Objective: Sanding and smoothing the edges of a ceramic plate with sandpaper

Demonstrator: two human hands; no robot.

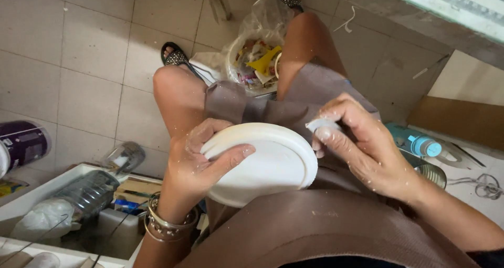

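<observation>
The left hand (202, 160) grips a white disc (262, 163) over the lap — thumb across its face. The right hand (362, 142) pinches a small pale scrap (321, 124) just beside the disc's rim. Beyond the knees, a bin (252, 63) on the tiled floor (89, 63).

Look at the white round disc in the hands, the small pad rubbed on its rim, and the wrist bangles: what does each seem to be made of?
White disc: likely plaster or unglazed clay; matte, chalky, with white dust on both hands.
Small pad in the right hand: perhaps sandpaper or sponge; too small to tell.
Bangles on the left hand wrist: metal; shiny silver glints.
</observation>
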